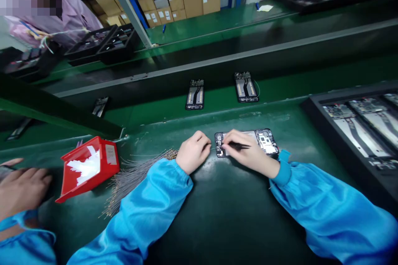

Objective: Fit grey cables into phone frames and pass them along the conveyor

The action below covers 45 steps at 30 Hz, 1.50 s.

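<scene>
An opened phone [267, 143] lies sideways on the green bench, its circuit board showing at the right end. My right hand [245, 151] rests over its left part, fingers closed on black tweezers [239, 146] whose tip is hidden under the fingers. Just left of the phone, my left hand [194, 152] is pinched, with a thin cable [213, 149] running from the fingertips to the phone's left end. A bundle of thin grey cables [130, 178] lies beside and partly behind my left forearm.
A red bin [107, 165] with white slips stands left, near another person's hand [25, 186]. Opened phones [195, 95] [246, 87] lie on the strip ahead. A black tray [320, 122] of phones is at right. People in pink work across the bench.
</scene>
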Available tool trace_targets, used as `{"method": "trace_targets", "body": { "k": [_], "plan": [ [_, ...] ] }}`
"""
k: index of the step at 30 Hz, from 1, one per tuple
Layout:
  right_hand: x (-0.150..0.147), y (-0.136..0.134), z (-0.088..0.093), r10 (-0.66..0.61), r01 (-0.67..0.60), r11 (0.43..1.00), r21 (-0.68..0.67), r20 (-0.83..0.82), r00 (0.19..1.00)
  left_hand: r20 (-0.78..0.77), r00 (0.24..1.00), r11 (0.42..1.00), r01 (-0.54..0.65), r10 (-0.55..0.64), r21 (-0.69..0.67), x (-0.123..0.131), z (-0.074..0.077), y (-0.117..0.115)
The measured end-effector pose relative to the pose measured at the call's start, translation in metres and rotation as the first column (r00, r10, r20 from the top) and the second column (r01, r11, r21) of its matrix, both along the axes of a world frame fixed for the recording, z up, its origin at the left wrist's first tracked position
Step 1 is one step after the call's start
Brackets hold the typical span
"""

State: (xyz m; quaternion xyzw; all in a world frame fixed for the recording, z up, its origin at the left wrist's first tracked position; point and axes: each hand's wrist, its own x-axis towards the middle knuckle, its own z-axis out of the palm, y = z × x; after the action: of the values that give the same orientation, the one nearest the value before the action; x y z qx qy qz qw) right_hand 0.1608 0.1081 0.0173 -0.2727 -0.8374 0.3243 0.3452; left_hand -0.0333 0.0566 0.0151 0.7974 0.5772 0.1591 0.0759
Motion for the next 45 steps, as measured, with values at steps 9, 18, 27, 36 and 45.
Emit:
{"method": "trace_targets", "body": {
  "k": [9,18,27,36,45],
  "plan": [
    [0.087,0.021,-0.020,-0.655,0.651,0.755,0.076,0.094,0.750,-0.264,0.875,0.911,0.411,-0.405,-0.037,0.012,0.021,-0.009],
    [0.057,-0.015,-0.006,-0.257,0.256,0.958,-0.130,0.015,0.966,-0.356,0.842,0.889,0.453,-0.405,0.061,0.031,0.012,-0.017],
    [0.055,-0.026,-0.004,-0.161,0.145,0.962,-0.230,-0.052,0.986,-0.270,0.909,0.909,0.373,-0.318,0.185,0.051,0.002,-0.009],
    [0.054,-0.024,-0.004,-0.140,0.128,0.968,-0.216,-0.041,0.989,-0.217,0.922,0.892,0.372,-0.322,0.256,0.053,-0.004,-0.012],
    [0.054,-0.023,-0.006,-0.113,0.105,0.970,-0.220,-0.023,0.993,-0.219,0.921,0.899,0.369,-0.321,0.235,0.053,-0.003,-0.012]
  ]
}}
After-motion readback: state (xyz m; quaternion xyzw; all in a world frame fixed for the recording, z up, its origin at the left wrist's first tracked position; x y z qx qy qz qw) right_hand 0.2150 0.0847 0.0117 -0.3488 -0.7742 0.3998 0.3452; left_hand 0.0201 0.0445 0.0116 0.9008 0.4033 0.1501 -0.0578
